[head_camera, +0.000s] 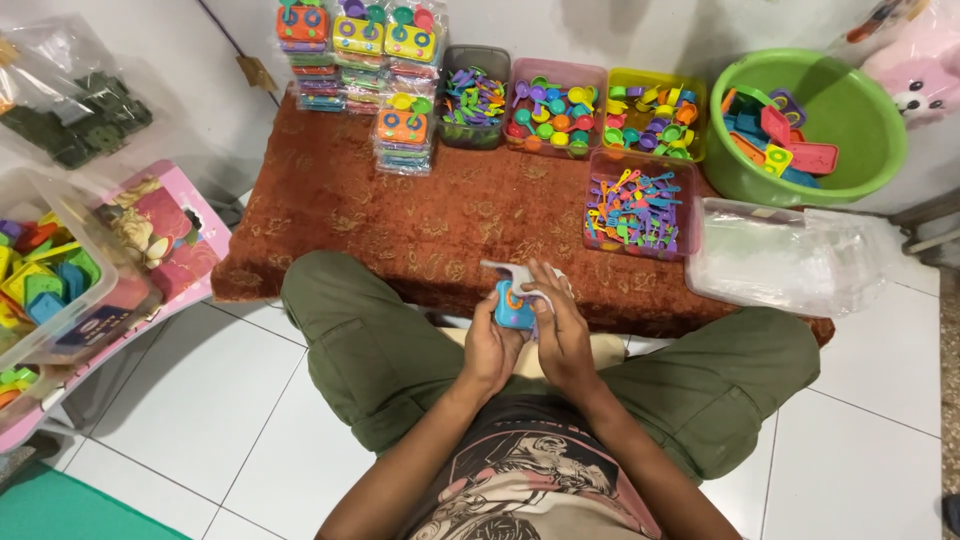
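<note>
Along the mat's (420, 215) far edge stand a grey tub (474, 98) of purple and green pieces, a pink tub (556, 106) of cups and a yellow tub (657, 113) of small parts; nearer, at the right edge, a pink box (640, 205) of utensils. A green basin (812, 122) past the right corner holds flat toys. Wrapped packs (358, 45) are stacked at the far left corner; clear bags (785, 255) lie right. Left hand (491, 348) and right hand (562, 335) both pinch a blue toy (513, 307) over the near edge.

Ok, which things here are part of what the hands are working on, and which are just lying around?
In use: blue toy and clear bag, held by left hand and right hand.

Lying about: green basin, pink tub of utensils, packed stacks, plush toy.
</note>
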